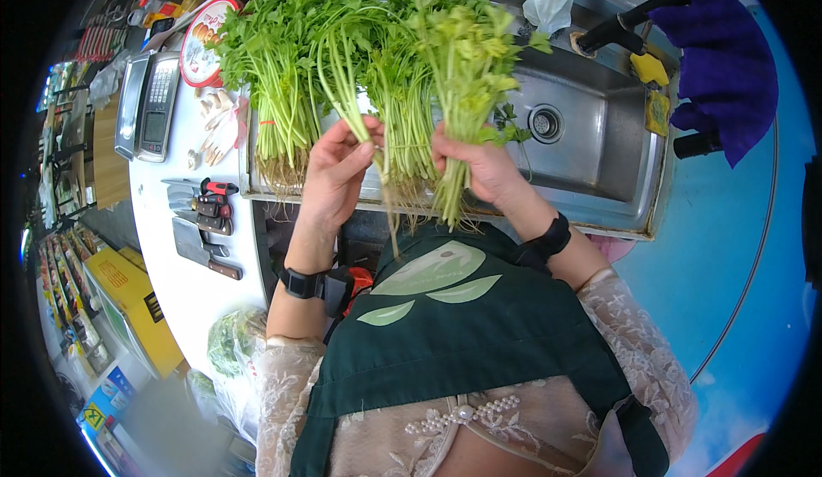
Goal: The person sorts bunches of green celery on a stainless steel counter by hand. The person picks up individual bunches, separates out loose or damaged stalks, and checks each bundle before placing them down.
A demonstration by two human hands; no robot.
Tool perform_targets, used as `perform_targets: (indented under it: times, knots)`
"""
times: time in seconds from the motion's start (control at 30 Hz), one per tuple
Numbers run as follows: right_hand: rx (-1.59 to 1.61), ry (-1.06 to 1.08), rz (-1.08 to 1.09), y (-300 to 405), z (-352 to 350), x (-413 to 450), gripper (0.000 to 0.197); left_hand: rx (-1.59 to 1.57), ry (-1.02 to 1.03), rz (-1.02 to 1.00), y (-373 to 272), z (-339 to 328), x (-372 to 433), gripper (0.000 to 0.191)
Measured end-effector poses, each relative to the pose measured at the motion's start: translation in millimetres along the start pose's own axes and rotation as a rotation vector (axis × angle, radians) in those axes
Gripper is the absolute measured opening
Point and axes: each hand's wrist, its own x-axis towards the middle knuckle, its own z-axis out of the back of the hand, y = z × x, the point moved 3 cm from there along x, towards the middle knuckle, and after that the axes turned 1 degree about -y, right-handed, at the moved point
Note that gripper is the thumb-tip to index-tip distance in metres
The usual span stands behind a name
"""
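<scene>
Between the thumb and fingers of my left hand point(337, 167) is a thin celery plant point(343, 95), its long brown root trailing down towards my apron. My right hand point(480, 163) is wrapped around a bunch of celery point(465, 91), leaves up and pale stalk ends pointing down at me. Behind and between the hands lies another heap of rooted celery point(404, 111) on the sink's drainboard. Farther left, a celery bundle point(282, 111) is tied with a red band point(266, 122), its roots hanging near the front edge.
To the right is the steel sink basin point(571, 111) with a drain point(546, 124) and loose leaves. Sponges point(657, 113) sit on its right rim. The white counter point(218, 297) at left bears several knives point(209, 213), a scale point(154, 104), gloves point(220, 133) and a round tub point(204, 43).
</scene>
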Motion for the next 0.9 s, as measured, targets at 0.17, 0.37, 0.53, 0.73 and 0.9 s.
perform_targets:
  times: [0.17, 0.37, 0.53, 0.73, 0.9]
  knots:
    - [0.021, 0.016, 0.021, -12, -20, 5, 0.02, 0.074, -0.019, 0.013, 12, -22, 17, 0.026]
    - [-0.015, 0.007, -0.011, -9, -15, 8, 0.028, 0.133, -0.03, 0.043, 22, -19, 18, 0.029]
    - [-0.014, 0.001, 0.021, -10, -15, 7, 0.031, 0.133, -0.019, 0.099, 21, -20, 14, 0.031]
    - [-0.098, 0.047, 0.068, -17, -5, 6, 0.027, 0.203, -0.066, 0.119, 26, -15, 14, 0.026]
    - [-0.274, 0.056, 0.002, -15, -6, 3, 0.023, 0.27, -0.068, 0.124, 28, -12, 14, 0.023]
